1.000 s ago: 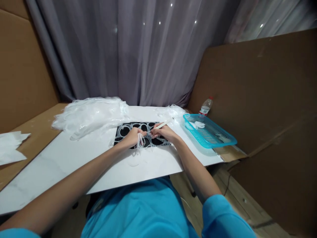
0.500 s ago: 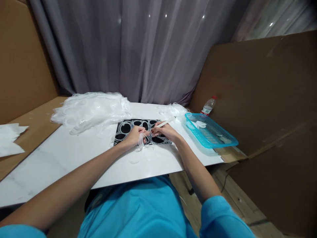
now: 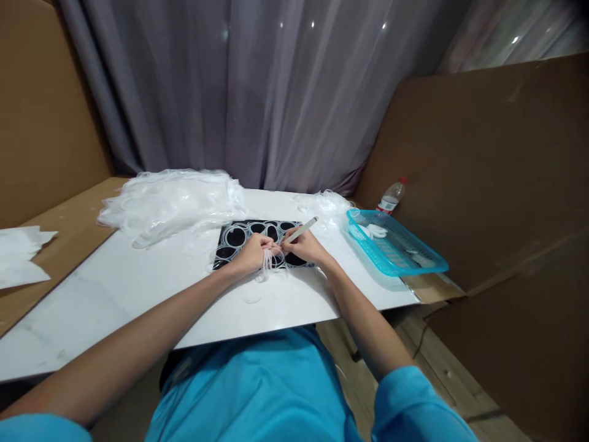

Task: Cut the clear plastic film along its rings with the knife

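"White rings [image 3: 267, 262] hang in a bunch from the person's left hand [image 3: 254, 253]; how far along does the work look?"

"Partway, it would seem. A big heap [image 3: 175, 202] of thin white material lies beyond the left hand, a smaller heap [image 3: 329, 205] beyond the right hand [image 3: 307, 245], and a white bundle [image 3: 377, 231] sits in the blue basket [image 3: 391, 270] to the right hand's right. Which of the 2 heaps is finished, if either, cannot be told."

"And what is left?"

"Probably the held bunch, at least. It hangs over the circle-covered black sheet [image 3: 226, 253] beneath both hands."

"How are the hands posed?"

"Close together, reaching forward. The left is closed on the rings; the right pinches a pen-like tool [image 3: 301, 229], upper end slanting away, tip beside the left, contact unclear"
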`<state>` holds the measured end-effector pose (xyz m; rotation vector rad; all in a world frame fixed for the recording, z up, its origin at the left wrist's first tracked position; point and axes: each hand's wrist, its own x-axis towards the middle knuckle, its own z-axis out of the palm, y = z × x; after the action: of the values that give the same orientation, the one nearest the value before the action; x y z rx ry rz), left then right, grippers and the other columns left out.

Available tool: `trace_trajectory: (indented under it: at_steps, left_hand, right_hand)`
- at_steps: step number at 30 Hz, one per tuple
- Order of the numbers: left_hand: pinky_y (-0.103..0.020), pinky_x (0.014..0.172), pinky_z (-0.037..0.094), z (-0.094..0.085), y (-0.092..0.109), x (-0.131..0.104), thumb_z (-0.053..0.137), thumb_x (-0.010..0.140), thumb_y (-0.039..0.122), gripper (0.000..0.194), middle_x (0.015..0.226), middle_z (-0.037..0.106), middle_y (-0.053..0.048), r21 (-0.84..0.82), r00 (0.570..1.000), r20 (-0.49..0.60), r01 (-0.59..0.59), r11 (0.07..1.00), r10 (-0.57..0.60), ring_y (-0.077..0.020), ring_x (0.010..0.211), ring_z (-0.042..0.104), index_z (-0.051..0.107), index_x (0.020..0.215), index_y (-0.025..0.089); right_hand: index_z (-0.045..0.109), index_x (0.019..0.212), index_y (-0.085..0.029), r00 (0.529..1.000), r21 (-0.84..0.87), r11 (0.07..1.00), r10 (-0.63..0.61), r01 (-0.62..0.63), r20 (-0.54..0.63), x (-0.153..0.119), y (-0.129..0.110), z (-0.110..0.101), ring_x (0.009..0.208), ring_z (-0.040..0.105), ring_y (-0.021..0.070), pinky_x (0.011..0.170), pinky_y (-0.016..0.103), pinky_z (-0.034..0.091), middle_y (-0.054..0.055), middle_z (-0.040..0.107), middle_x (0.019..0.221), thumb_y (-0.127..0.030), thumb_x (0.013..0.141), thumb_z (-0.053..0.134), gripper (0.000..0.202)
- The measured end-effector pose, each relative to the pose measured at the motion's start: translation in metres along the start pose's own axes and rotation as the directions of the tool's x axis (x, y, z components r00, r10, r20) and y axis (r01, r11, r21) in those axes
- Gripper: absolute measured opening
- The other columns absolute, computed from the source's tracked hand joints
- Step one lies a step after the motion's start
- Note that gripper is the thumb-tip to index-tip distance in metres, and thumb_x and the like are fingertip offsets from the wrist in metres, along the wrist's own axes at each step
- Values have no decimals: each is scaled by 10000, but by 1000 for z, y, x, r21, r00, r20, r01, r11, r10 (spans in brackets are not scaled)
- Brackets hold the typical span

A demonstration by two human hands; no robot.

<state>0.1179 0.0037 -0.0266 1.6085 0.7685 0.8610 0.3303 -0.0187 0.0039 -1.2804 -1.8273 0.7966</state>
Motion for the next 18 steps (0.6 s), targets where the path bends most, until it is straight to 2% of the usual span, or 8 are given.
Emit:
trace_trajectory:
  at_steps: [6, 13, 15, 18]
  left_hand:
    - [-240, 487, 343, -2, -1, 2, 885, 730, 489, 663, 617, 556, 27, -11, 998, -67, -9, 1000, 8, -98, 494, 492, 275, 618, 255]
    - [-241, 462, 344, 1, 6, -1, 888, 720, 473, 647, 536, 470, 40, -17, 990, -139, 13, 1000, -15, -126, 499, 500, 285, 601, 269]
    - [-234, 448, 329, 2, 7, -2, 903, 700, 468, 662, 508, 415, 56, -18, 988, -151, 9, 1000, -11, -125, 483, 491, 280, 594, 270]
    - [-224, 433, 310, 3, 9, -3, 921, 677, 464, 675, 489, 364, 70, -21, 987, -159, -1, 1000, -2, -123, 468, 490, 281, 589, 267]
  right_hand:
    - [676, 696, -214, 994, -196, 976, -102, 90, -48, 0, -3, 6, 629, 566, 166, 575, 270, 408, 10, 678, 660, -223, 801, 690, 106]
    - [669, 695, -227, 976, -320, 942, -153, 97, -154, -5, -9, 5, 620, 576, 191, 620, 315, 429, 26, 671, 674, -172, 808, 629, 133]
    - [651, 670, -231, 980, -314, 946, -131, 79, -148, -5, -8, 6, 602, 580, 190, 600, 311, 427, 25, 666, 649, -170, 801, 643, 145]
    - [670, 675, -228, 990, -187, 982, -46, 21, -130, -5, -5, 4, 619, 644, 203, 600, 304, 475, 30, 703, 654, -210, 807, 688, 135]
